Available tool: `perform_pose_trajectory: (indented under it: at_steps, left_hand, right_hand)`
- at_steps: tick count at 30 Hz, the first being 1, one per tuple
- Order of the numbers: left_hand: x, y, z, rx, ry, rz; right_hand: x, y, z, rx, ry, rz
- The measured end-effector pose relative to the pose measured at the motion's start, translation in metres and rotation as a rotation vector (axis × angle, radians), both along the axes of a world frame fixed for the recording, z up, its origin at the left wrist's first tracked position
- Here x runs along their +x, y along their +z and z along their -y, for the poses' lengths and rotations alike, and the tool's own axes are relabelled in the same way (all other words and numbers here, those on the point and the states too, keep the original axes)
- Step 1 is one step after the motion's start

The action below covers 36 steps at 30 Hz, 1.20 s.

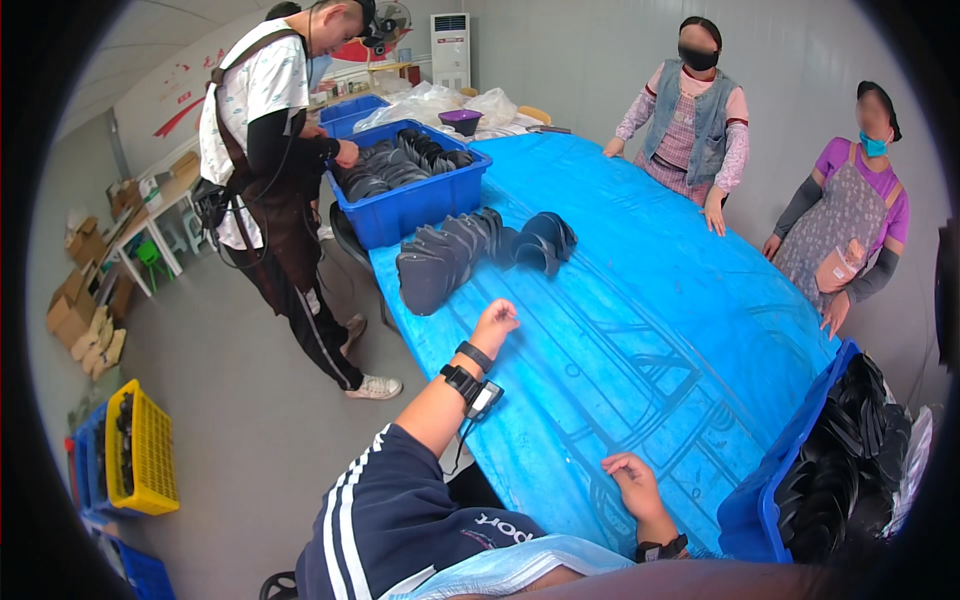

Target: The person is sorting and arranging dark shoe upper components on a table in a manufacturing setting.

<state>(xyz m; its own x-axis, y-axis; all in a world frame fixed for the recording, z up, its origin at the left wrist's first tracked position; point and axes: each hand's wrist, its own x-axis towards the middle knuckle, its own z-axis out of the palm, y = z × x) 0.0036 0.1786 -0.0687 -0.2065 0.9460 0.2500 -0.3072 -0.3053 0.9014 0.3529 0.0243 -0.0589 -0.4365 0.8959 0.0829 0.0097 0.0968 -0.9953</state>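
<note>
My left hand (pixel 494 327) hovers by the near left part of the blue-covered table (pixel 640 270). Its fingers are loosely bent and hold nothing. Just beyond it stands a nested row of dark curved pieces (pixel 445 258), shaped like cap brims. A smaller black bunch of the same pieces (pixel 541 243) sits to its right. Close to my body, at the table's near side, my right hand (pixel 637 487) has its fingers loosely spread, and nothing shows in it. Both wrists wear dark bands, and a small device is strapped to the left one.
A blue crate (pixel 415 205) of dark pieces stands at the table's far left, where a person (pixel 270 150) reaches in. Another blue crate (pixel 750 510) of black pieces is at right. Two people stand along the far right edge. A yellow crate (pixel 150 450) sits on the floor.
</note>
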Motion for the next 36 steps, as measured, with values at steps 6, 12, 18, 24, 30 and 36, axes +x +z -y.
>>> perform_pose_trajectory:
  at_steps: [6,12,18,24,30,36]
  left_hand:
    - [-0.0001,0.0004,0.0005,0.001,0.009,-0.004]
    - [0.0000,0.0003,0.0005,0.000,0.010,-0.001]
    - [-0.0002,-0.0010,-0.0002,-0.001,0.014,0.010]
    - [-0.0004,-0.0012,-0.0004,-0.004,0.010,0.005]
    - [-0.0017,-0.0030,-0.0012,0.007,0.020,-0.007]
    - [0.0013,0.0006,-0.0005,0.007,0.013,0.024]
  right_hand:
    - [-0.0002,0.0000,0.0001,-0.002,-0.003,0.002]
    - [-0.0003,0.0001,-0.0003,-0.010,-0.005,0.010]
    - [-0.0001,-0.0003,-0.0005,-0.016,-0.004,0.001]
    - [0.0003,-0.0012,-0.0008,-0.012,-0.004,0.005]
    - [-0.0007,-0.0025,-0.0015,-0.011,-0.005,-0.003]
    - [-0.0002,0.0009,-0.0001,-0.016,-0.005,-0.007]
